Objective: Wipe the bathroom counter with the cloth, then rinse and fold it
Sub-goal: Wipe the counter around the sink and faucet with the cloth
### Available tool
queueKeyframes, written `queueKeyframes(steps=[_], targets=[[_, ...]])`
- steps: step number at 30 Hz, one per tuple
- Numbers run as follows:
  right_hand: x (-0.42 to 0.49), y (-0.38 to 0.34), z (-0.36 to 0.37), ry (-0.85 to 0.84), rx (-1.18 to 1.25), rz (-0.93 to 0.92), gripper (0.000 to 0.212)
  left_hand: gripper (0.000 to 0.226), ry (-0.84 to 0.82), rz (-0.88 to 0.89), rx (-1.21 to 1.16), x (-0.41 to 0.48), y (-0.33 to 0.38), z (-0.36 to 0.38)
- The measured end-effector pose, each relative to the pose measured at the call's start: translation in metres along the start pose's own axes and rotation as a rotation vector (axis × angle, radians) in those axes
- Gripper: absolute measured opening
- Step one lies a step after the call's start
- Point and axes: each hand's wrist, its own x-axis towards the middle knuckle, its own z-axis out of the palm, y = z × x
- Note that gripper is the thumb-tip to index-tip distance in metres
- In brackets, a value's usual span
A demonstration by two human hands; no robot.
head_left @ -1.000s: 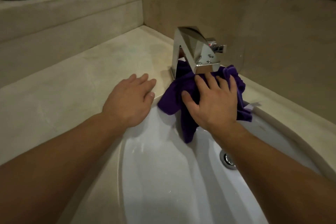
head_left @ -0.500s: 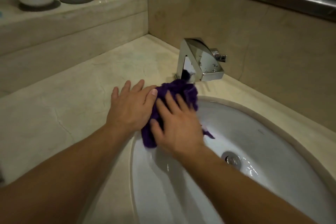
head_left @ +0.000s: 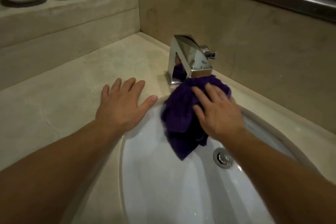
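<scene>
Beige stone makes up the counter (head_left: pixel 60 100), which wraps the white sink (head_left: pixel 163 187) and runs back to a tiled wall and a raised ledge at the far left corner. Half a second ago the cloth (head_left: pixel 181 114) was bunched at the sink's left rim, beside the left hand; now it is found under the chrome faucet (head_left: pixel 189 60), at the back edge of the counter, with its lower part draped over the rim into the bowl. The stroke has thus been carried back to the right, so the strip around the faucet base is judged to be in the middle of its wiping, with rinsing and folding not yet begun. The right hand (head_left: pixel 218 112) is pressed flat on the cloth, fingers spread, nothing gripped. The left hand (head_left: pixel 121 103) is laid open and empty on the counter at the rim, apart from the cloth. The drain (head_left: pixel 223 158) is partly cut by the right forearm. Whether water runs cannot be told. Items on the ledge are cropped and indistinct.
</scene>
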Motion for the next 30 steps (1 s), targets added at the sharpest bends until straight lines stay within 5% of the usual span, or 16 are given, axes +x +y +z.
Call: queueKeyframes(steps=[13, 21, 23, 27, 30], targets=[[-0.067, 0.103, -0.042, 0.145, -0.027, 0.339, 0.035, 0.080, 0.033, -0.005, 0.020, 0.001, 0.002, 0.000], [-0.040, 0.129, -0.147, 0.819, 0.230, 0.327, 0.038, 0.083, 0.049, -0.010, 0.031, 0.002, 0.001, 0.001], [-0.051, 0.125, -0.145, 0.624, 0.034, 0.274, 0.039, 0.084, 0.038, -0.015, 0.033, 0.002, 0.002, 0.000], [-0.076, 0.103, -0.099, -0.048, -0.320, 0.282, 0.051, 0.084, 0.042, -0.025, 0.035, 0.000, 0.003, -0.001], [-0.075, 0.102, -0.088, 0.226, -0.143, 0.337, 0.044, 0.084, 0.029, -0.031, 0.033, 0.000, 0.003, -0.002]])
